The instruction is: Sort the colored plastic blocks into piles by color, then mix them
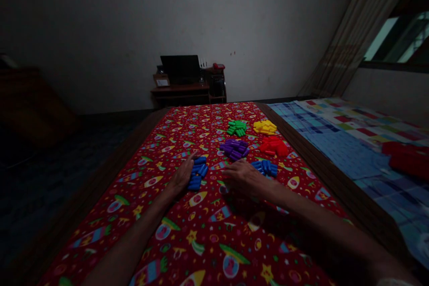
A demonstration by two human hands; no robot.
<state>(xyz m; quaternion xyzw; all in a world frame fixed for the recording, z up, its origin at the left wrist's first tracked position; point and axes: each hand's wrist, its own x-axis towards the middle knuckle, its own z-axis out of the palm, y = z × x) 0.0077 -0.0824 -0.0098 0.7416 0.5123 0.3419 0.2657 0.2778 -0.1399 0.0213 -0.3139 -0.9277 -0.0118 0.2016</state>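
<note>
My left hand rests with fingers stretched along the left side of a small group of blue plastic tubes, touching its edge. To the right, my right hand is palm down over the cloth, fingers pointing left and partly hidden; nothing shows in it. Just beyond its wrist lies a second pile of blue tubes. Similar piles lie farther off: purple tubes, red tubes, green tubes and yellow tubes.
A red rocket-print cloth covers the long surface under my hands. Beyond its far end a desk bears a dark monitor. On the right are a blue checked bed cover and a red cloth bundle.
</note>
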